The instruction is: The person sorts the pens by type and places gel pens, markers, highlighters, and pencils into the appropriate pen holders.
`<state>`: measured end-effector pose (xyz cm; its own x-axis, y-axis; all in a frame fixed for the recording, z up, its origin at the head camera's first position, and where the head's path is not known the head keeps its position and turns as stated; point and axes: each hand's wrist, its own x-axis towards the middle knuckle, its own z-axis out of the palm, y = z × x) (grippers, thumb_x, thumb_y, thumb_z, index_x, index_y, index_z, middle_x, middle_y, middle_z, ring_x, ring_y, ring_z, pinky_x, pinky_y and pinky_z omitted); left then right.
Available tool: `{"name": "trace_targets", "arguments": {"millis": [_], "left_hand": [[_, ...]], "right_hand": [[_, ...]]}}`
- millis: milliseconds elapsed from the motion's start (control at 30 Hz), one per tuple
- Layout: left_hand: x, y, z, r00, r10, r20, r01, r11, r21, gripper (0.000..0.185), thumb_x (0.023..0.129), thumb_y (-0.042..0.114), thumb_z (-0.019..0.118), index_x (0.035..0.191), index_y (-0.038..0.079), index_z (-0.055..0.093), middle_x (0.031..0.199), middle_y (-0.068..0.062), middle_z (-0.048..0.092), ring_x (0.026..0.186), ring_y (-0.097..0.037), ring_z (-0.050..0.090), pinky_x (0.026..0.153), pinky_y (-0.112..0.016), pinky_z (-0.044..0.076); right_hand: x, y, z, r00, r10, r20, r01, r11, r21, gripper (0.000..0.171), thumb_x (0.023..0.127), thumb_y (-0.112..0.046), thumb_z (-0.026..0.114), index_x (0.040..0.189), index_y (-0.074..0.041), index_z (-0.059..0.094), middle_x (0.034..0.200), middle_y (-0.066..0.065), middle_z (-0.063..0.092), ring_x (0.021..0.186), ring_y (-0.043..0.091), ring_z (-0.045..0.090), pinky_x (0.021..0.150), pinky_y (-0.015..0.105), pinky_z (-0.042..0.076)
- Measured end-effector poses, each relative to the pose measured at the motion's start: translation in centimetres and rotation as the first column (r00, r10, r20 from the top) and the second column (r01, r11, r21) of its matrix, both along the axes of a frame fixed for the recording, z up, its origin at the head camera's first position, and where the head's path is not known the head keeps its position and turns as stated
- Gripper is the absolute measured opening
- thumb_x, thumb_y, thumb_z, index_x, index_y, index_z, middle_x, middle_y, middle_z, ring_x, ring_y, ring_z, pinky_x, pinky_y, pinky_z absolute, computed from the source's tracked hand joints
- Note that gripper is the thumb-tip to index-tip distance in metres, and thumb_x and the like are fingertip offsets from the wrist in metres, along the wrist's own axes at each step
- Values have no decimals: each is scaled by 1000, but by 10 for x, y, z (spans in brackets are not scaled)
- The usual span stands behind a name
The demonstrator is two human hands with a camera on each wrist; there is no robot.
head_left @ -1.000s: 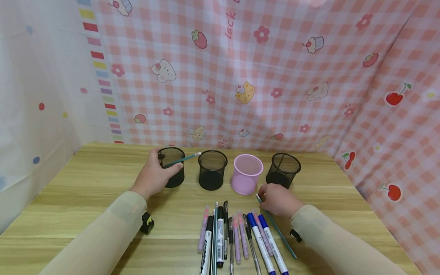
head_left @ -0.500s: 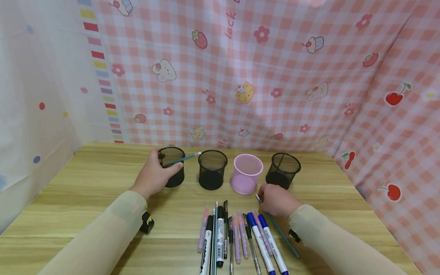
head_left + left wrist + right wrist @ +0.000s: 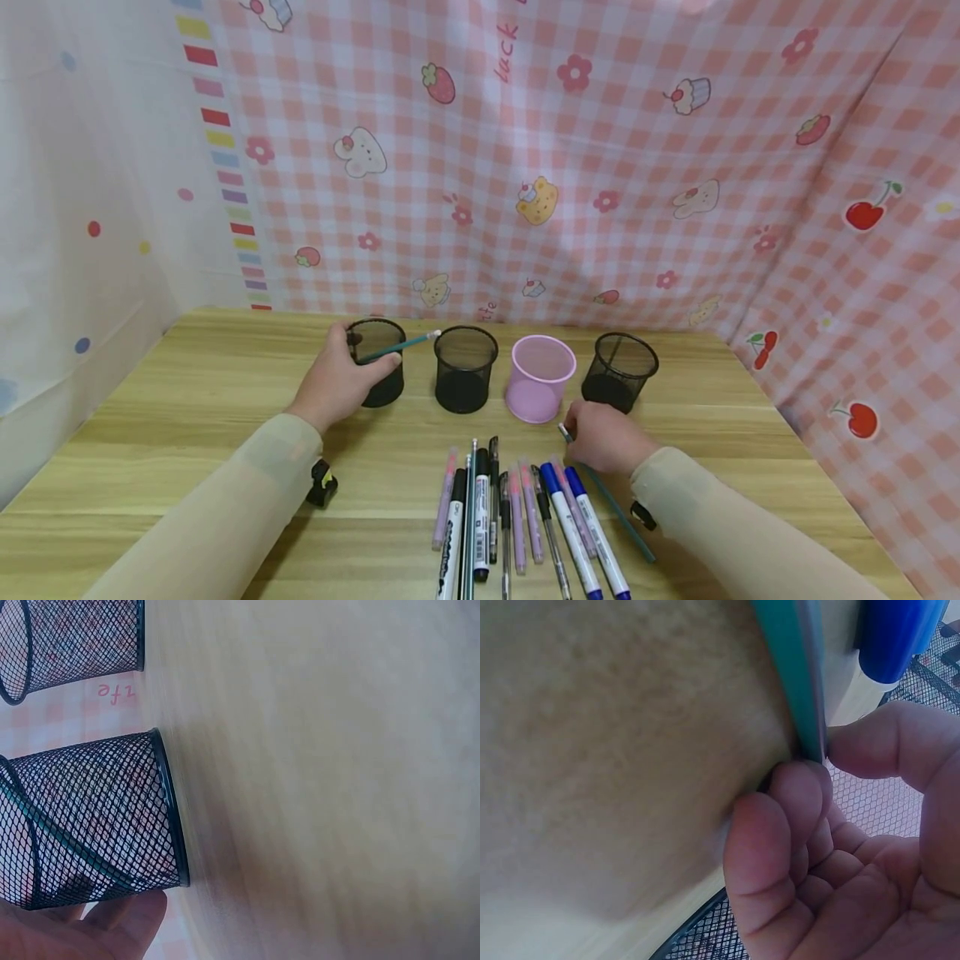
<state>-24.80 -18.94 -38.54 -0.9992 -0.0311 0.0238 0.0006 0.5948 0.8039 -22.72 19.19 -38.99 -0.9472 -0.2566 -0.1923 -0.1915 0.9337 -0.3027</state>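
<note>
My left hand [image 3: 336, 385] holds the leftmost black mesh pen cup [image 3: 386, 389] by its left side, fingers curled round it with the thumb in front. A green pencil [image 3: 405, 345] slants in that cup, its white eraser end jutting past the rim to the right; the left wrist view shows its shaft through the mesh [image 3: 82, 851]. My right hand [image 3: 606, 437] pinches another green pencil [image 3: 621, 517] near its eraser end, between thumb and fingertips, low over the table. In the right wrist view this pencil [image 3: 791, 675] runs up from the fingertips.
Another black mesh cup [image 3: 462, 392], a pink cup [image 3: 534, 402] and a third black cup [image 3: 609, 390] stand in a row. In front lie several pens, highlighters, pencils and markers, including a blue-capped marker [image 3: 596, 529]. Checked cloth [image 3: 480, 167] hangs behind the wooden table [image 3: 187, 400].
The lower end of the pencil in my right hand has swung slightly to the right. My left hand has stayed on its cup.
</note>
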Motion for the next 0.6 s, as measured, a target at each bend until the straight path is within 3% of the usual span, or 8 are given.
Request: {"name": "trace_targets", "arguments": {"millis": [600], "left_hand": [[0,0,0,1000,1,-7,-1,1000,7,102,93,67,67,163,9,20,162,-23,38,148,-46,42,117,-66,38]], "right_hand": [[0,2,-1,999,-34,9,34,999,-33,25,81,-8,81,102,-8,69,90,2,68,79,19,59,75,38,55]]}}
